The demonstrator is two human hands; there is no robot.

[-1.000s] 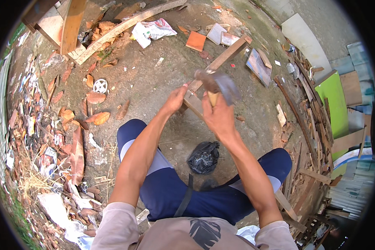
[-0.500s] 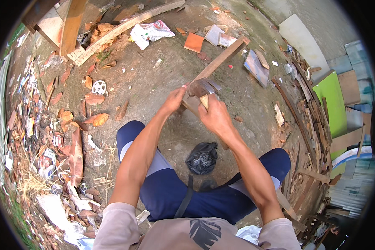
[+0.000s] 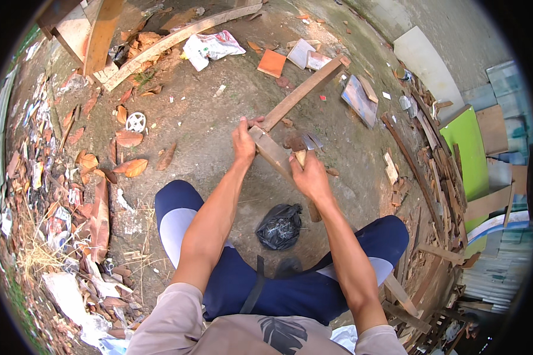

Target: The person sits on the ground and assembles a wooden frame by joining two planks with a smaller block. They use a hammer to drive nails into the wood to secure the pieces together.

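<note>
Two wooden battens meet in an angled corner in front of me. One long batten [image 3: 305,94] runs away to the far right, and a shorter batten [image 3: 272,152] slants back toward my right knee. My left hand [image 3: 243,142] is closed around the corner where they meet, its thumb by the joint. My right hand [image 3: 311,178] grips the wooden handle of a claw hammer [image 3: 302,142], its metal head just right of the shorter batten. Between my legs on the ground sits a black plastic bag [image 3: 279,227] of thin nails.
Tiles [image 3: 272,63], a printed panel [image 3: 359,99] and a white sack [image 3: 212,48] lie on the ground ahead. Leaves and litter [image 3: 80,207] cover the left side. Stacked scrap wood [image 3: 441,160] and a green board [image 3: 468,154] line the right.
The hammer has come down and right, off the corner joint, with my right hand. My left hand has shifted slightly left, and the corner now shows uncovered.
</note>
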